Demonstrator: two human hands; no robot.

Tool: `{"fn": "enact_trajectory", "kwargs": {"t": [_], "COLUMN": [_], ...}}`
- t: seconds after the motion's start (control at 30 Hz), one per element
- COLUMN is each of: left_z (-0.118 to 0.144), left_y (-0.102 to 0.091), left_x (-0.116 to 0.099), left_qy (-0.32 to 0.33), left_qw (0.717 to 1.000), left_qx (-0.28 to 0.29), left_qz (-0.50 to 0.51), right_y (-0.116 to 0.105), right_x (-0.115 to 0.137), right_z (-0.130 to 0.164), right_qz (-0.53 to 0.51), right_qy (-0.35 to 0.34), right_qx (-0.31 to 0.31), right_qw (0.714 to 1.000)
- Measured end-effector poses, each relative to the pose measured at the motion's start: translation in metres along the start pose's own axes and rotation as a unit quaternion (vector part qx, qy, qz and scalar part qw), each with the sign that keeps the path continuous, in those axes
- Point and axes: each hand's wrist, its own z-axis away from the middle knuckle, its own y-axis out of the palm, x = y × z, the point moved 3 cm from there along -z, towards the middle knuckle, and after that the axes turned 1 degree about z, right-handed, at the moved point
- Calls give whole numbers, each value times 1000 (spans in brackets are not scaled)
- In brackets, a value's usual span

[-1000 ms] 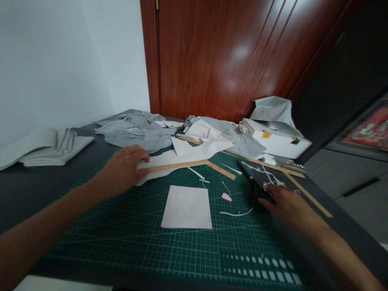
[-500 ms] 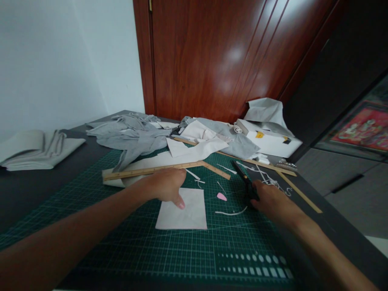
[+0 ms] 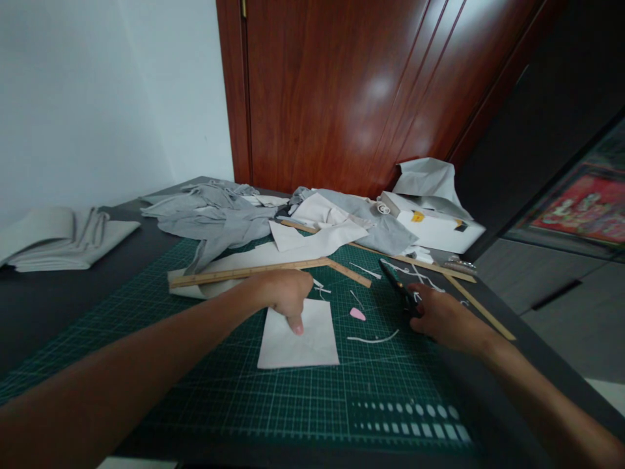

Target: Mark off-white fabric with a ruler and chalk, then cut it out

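Observation:
A pale off-white square of fabric [image 3: 303, 348] lies flat on the green gridded cutting mat [image 3: 234, 404]. My left hand [image 3: 291, 296] is closed at its far edge, with the thumb pressed on top; the other fingertips are curled out of sight. To the right, my right hand [image 3: 432, 309] grips a pair of black scissors [image 3: 398, 283] by the handles, and the closed-looking blades point away from me. Between the hands sit a pink piece of tailor's chalk [image 3: 357, 314] and a white cord scrap [image 3: 374, 340].
Wooden rulers [image 3: 349, 272] lie on the mat beyond my hands. Grey cloth [image 3: 215, 218] is heaped at the back, beside a white box [image 3: 434, 228]. Folded fabric [image 3: 58, 241] rests at the left, against the wall. A reddish wooden door [image 3: 332, 91] stands behind.
My left hand and the fabric square have shifted slightly right. My right hand has moved a little to the right around the scissors' handles, and the scissors have shifted slightly.

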Motion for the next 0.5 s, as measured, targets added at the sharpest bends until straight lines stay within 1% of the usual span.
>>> {"fn": "enact_trajectory", "kwargs": {"t": [0.07,0.13,0.23,0.3,0.4,0.5], "left_z": [-1,-1,-1,-1,1,8], "left_y": [1,2,4,7,8,1], "left_x": [1,3,6,10,16,23], "left_qy": [6,17,39,52,65,67], "left_qw": [1000,998,986,968,932,900], "left_qx": [4,-9,-33,-40,-55,-78], "left_qz": [29,67,160,242,353,423], "right_y": [2,5,13,16,14,4], "right_x": [-5,-11,-21,-26,-28,-16], "right_z": [-2,-6,-12,-14,-10,2], "right_qz": [-33,-73,-142,-193,-273,-358], "right_qy": [6,17,39,49,48,16], "right_qx": [-10,-18,-33,-47,-75,-118], "right_qw": [999,997,989,979,958,926]}}
